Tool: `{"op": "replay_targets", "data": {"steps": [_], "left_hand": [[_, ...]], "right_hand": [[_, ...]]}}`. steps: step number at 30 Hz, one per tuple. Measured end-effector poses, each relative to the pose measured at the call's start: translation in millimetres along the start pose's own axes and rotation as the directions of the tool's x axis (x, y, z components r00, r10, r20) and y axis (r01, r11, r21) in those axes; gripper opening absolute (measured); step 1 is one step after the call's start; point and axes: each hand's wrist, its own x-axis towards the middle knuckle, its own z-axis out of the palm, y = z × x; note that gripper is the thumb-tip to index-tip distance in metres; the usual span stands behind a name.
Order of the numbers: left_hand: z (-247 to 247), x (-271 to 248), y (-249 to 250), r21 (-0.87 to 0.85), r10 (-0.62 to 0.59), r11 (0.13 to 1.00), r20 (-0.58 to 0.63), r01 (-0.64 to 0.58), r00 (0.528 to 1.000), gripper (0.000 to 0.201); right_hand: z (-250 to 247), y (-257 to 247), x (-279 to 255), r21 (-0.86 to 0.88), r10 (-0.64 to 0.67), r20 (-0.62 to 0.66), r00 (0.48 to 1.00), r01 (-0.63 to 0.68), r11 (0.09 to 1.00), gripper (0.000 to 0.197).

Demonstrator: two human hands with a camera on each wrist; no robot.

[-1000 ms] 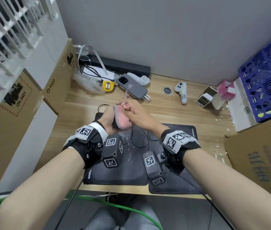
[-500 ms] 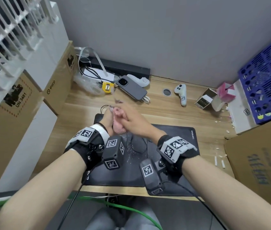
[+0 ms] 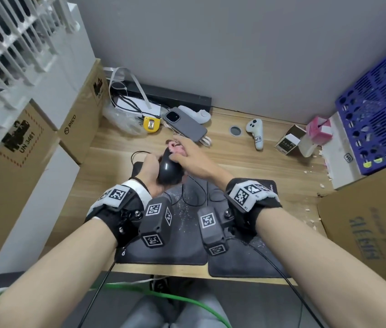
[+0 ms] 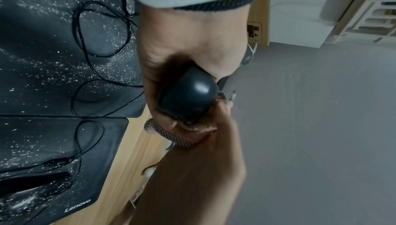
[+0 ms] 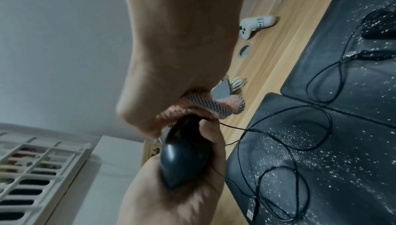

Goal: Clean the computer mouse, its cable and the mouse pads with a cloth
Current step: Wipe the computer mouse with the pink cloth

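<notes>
Both hands meet above the worktop (image 3: 116,166): the left hand (image 3: 150,170) grips the mouse (image 3: 168,170) clear of the pads (image 3: 187,247), and the right hand (image 3: 193,159) bunches the cloth (image 3: 175,147) against its front end. Wiping the mouse looks to be the step in hand. Its cable (image 5: 287,137) lies looped over the crumb-speckled pads. Next, likely, turn the mouse to reach unwiped faces, then run the cloth along the cable.

cloth (image 3: 177,147) slid forward, mouse (image 3: 168,170) back now uncovered
</notes>
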Motion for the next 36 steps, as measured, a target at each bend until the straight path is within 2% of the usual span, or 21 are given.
{"op": "replay_targets", "data": {"steps": [3, 6, 8, 11, 13, 15, 19, 20, 22, 23, 25, 26, 27, 28, 29, 30, 31, 32, 33, 34, 36], "left_hand": [[-5.9, 0.2, 2.4, 0.018, 0.007, 1.000, -0.052, -0.006, 0.999, 0.031], [-8.8, 0.3, 1.7, -0.140, 0.024, 0.990, -0.046, -0.030, 0.999, 0.039], [-7.1, -4.9, 1.5, -0.120, 0.000, 0.993, 0.020, 0.002, 1.000, 0.039], [-4.3, -12.5, 1.9, 0.148, -0.103, 0.985, 0.069, 0.092, 0.992, 0.038], [-2.3, -14.5, 3.7, 0.195, -0.110, 0.976, 0.040, 0.101, 0.993, 0.038], [-1.5, -15.5, 3.7, 0.152, -0.076, 0.986, 0.013, 0.074, 0.997, 0.039], [-6.9, -14.8, 5.4, -0.052, -0.043, 0.998, -0.032, 0.041, 0.999, 0.037], [-7.9, -12.5, 4.4, -0.009, -0.057, 0.998, -0.008, 0.057, 0.998, 0.035], [-6.6, -13.7, 3.7, 0.185, -0.125, 0.976, 0.027, 0.118, 0.992, 0.035], [-0.8, -18.7, 3.8, 0.247, -0.151, 0.958, 0.001, 0.146, 0.989, 0.036], [1.5, -18.5, 6.0, 0.320, -0.119, 0.939, -0.044, 0.127, 0.992, 0.036], [-0.9, -19.2, 7.0, 0.398, -0.087, 0.911, -0.075, 0.110, 0.993, 0.033], [-1.8, -11.1, -2.0, 0.477, -0.077, 0.874, -0.045, 0.090, 0.996, 0.023], [-7.2, -12.7, 9.7, 0.325, -0.161, 0.930, -0.055, 0.170, 0.985, 0.016], [-5.0, -22.1, 12.6, 0.309, -0.185, 0.929, -0.087, 0.203, 0.979, 0.040], [-0.7, -20.3, 13.4, 0.422, -0.072, 0.900, -0.105, 0.110, 0.992, 0.053], [7.3, -18.3, 15.7, 0.278, -0.230, 0.929, -0.084, 0.244, 0.970, 0.048], [6.5, -27.3, 13.5, 0.255, -0.294, 0.928, 0.050, 0.272, 0.955, 0.033], [3.8, -21.5, 0.0, 0.319, -0.231, 0.926, 0.048, 0.204, 0.972, 0.032], [-8.5, -17.0, 9.7, 0.263, -0.149, 0.956, 0.059, 0.129, 0.987, 0.038], [-11.4, -17.2, 13.8, 0.261, -0.141, 0.956, 0.008, 0.134, 0.990, 0.038]], "right_hand": [[6.1, -2.9, -6.7, 0.055, -0.125, 0.172, 0.977, 0.117, 0.992, 0.041], [4.9, -5.1, -13.3, -0.008, -0.261, 0.188, 0.947, 0.267, 0.964, 0.039], [2.4, -5.8, -10.8, -0.016, -0.332, 0.177, 0.927, 0.340, 0.940, 0.038], [-7.3, -1.0, -1.6, -0.074, -0.224, 0.039, 0.974, 0.227, 0.971, 0.033], [-7.8, 3.6, 1.0, -0.096, -0.160, -0.016, 0.987, 0.158, 0.983, 0.032], [-1.2, -1.3, -4.2, -0.035, -0.215, 0.010, 0.977, 0.215, 0.976, 0.031], [10.8, -10.2, -17.1, -0.033, -0.396, 0.149, 0.906, 0.405, 0.914, 0.032], [8.7, -6.8, -17.6, -0.028, -0.392, 0.137, 0.910, 0.399, 0.917, 0.033], [0.0, 4.8, -15.2, -0.029, -0.286, 0.046, 0.957, 0.288, 0.957, 0.033], [-3.3, 10.0, -13.7, -0.038, -0.224, 0.004, 0.975, 0.224, 0.974, 0.034], [-2.1, 12.4, -11.6, -0.057, -0.188, -0.012, 0.982, 0.187, 0.981, 0.036], [2.6, 7.5, -11.2, -0.077, -0.215, 0.010, 0.977, 0.215, 0.974, 0.036], [9.4, 1.8, -11.4, -0.115, -0.270, 0.035, 0.962, 0.272, 0.955, 0.036], [16.4, -2.4, -12.4, -0.155, -0.345, 0.067, 0.936, 0.351, 0.923, 0.036], [21.9, -4.5, -13.5, -0.185, -0.412, 0.099, 0.906, 0.424, 0.887, 0.036], [23.4, -4.7, -14.7, -0.198, -0.455, 0.121, 0.882, 0.471, 0.860, 0.036], [20.9, -1.8, -14.7, -0.195, -0.459, 0.130, 0.879, 0.477, 0.857, 0.037], [15.3, 1.9, -14.4, -0.179, -0.431, 0.122, 0.894, 0.447, 0.877, 0.037], [9.1, 6.0, -13.5, -0.167, -0.369, 0.097, 0.924, 0.381, 0.909, 0.037], [3.5, 9.3, -12.7, -0.156, -0.290, 0.060, 0.955, 0.296, 0.942, 0.036], [-0.5, 11.7, -9.3, -0.127, -0.168, -0.033, 0.985, 0.162, 0.979, 0.037]]}}
